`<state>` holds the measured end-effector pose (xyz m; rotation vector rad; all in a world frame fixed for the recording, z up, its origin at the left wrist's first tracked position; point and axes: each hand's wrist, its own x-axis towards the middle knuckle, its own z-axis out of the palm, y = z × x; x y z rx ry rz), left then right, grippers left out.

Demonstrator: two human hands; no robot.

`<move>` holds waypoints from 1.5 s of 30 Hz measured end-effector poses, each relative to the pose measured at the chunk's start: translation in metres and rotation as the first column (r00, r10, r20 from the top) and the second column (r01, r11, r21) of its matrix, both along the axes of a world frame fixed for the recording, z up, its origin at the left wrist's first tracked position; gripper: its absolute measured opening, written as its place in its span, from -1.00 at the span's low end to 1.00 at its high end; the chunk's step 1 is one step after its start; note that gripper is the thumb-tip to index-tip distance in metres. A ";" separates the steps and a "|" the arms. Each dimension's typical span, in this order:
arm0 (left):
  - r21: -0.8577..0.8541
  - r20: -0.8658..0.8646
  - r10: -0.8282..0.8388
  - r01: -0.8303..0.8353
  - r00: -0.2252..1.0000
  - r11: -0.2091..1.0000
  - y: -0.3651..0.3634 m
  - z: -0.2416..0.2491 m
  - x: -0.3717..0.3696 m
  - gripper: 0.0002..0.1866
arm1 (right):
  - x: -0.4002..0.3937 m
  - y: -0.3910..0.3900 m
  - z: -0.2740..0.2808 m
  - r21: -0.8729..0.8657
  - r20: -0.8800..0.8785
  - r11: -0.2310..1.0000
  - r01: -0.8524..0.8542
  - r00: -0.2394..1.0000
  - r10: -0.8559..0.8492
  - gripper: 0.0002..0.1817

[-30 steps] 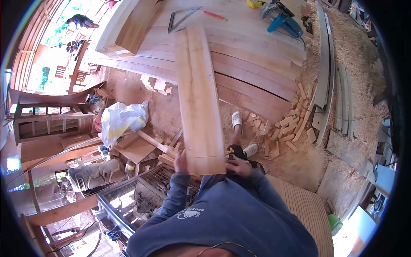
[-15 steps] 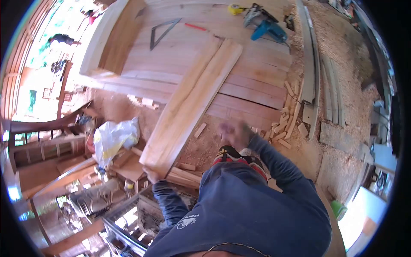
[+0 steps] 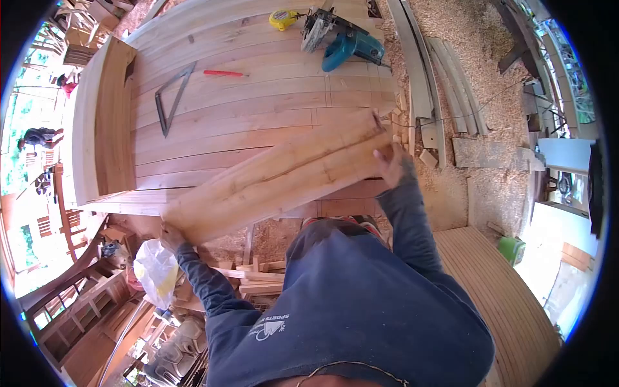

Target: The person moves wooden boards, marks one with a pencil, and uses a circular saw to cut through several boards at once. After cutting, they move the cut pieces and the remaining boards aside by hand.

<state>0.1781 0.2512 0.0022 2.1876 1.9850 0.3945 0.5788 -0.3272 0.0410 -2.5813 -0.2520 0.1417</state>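
A long wooden plank [image 3: 277, 174] with a dark crack along its length spans the space in front of me, between my two hands. My left hand [image 3: 171, 236] grips its left end. At the right end my right hand [image 3: 393, 166] holds the near edge, fingers on the upper face. Beneath and beyond the plank lies a large surface of joined boards [image 3: 258, 103]. On that surface rest a metal triangle square [image 3: 169, 103], a red pencil [image 3: 224, 73], a yellow tape measure [image 3: 282, 20] and a teal circular saw [image 3: 345, 42].
A thick timber block [image 3: 106, 122] stands at the left of the boards. Long wood strips [image 3: 419, 71] lie on sawdust to the right. A white plastic bag [image 3: 156, 272], offcuts [image 3: 258, 278] and a grooved wooden panel [image 3: 496, 290] are near me. A person [image 3: 39, 137] is far left.
The plank has swung from pointing away from me to lying across my front. My right hand, free before, now holds its right end. The view has shifted too.
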 end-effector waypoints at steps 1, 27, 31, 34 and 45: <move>0.006 0.012 -0.063 0.063 0.998 0.998 0.006 -0.003 0.016 -0.31 | 0.008 -0.019 0.000 -0.022 -0.111 1.000 -0.005 0.994 0.002 -0.45; 0.062 0.194 -0.940 0.953 0.279 0.296 -0.254 0.072 0.336 -0.36 | 0.285 0.166 0.053 -0.806 0.101 0.482 -0.345 0.722 0.685 -0.52; 0.086 0.192 -0.922 0.930 0.338 0.358 -0.249 0.055 0.329 -0.51 | 0.251 0.078 0.134 -0.759 -0.084 0.451 -0.471 0.756 0.649 -0.59; 0.143 0.264 -0.910 0.920 0.321 0.366 -0.247 0.052 0.334 -0.57 | 0.222 -0.012 0.152 -0.751 -0.235 0.489 -0.444 0.871 0.431 -0.63; 0.073 0.313 -0.905 0.943 0.288 0.325 -0.252 0.019 0.361 -0.77 | 0.034 -0.359 0.081 -0.406 -0.064 0.901 0.155 0.978 -0.197 -0.39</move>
